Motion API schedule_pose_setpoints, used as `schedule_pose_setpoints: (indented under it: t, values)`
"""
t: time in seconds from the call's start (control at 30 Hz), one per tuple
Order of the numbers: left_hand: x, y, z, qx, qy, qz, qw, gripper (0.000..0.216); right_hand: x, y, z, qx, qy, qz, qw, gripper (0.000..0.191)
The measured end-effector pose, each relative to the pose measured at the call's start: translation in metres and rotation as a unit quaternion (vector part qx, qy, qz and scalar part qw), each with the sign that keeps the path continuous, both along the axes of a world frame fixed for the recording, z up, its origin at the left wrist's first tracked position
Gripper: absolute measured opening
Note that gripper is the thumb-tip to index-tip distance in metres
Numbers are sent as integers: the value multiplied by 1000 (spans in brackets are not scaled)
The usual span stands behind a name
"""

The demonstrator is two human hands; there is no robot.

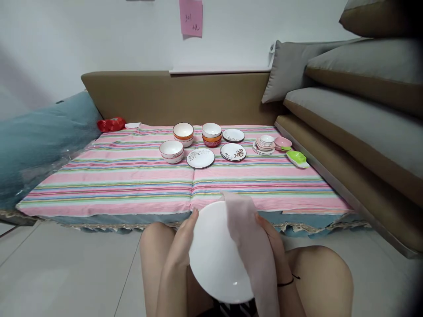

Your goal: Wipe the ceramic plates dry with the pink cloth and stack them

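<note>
Above my lap, a plain white plate [214, 251] is held tilted, its round face toward me; how deep it is I cannot tell. My left hand [183, 240] grips its left edge, thumb up along the rim. A pale pink cloth [246, 237] hangs over the plate's right side and down past its lower edge. Through this cloth my right hand [271, 240] closes on the plate's right edge, its fingers partly hidden. Beyond the hands, stacked bowls [172, 149] and patterned plates [200, 158] stand on the striped cloth.
The pink striped cloth [115, 176] covers a low sofa seat. Small dishes [264, 145], a pink bowl [283, 142] and a green leaf-shaped dish [297, 158] sit at right. Piled cushions [357, 127] rise on the right. A red bag [111, 124] lies far left.
</note>
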State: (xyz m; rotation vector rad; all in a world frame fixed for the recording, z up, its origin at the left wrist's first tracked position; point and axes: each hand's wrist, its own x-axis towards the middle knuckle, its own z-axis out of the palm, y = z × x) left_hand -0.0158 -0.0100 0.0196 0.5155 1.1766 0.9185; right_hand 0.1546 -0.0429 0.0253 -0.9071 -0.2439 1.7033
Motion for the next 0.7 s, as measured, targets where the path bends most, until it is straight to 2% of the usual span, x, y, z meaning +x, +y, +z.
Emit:
schedule_pose_setpoints:
  t: [0.1,0.27,0.43,0.5,0.57,0.7]
  values:
    - [6,3,-4,16,-52,52,997,62,1,6,-6,-22,31,-16,999,36]
    - [24,5,-9,-7,-80,170,982,58,2,12,-19,-32,83,-30,996,41]
    - [51,4,-9,-87,-42,298,950,63,-11,14,-13,-46,77,-104,991,35]
    - [62,2,-11,-88,-61,337,935,60,-18,14,-11,-44,60,-125,989,33]
    - [73,-1,-11,-79,-94,355,927,60,-23,14,-10,-36,43,-130,990,33]
    - [88,-7,-7,-77,-140,343,926,62,-28,14,-14,-23,37,-121,992,40]
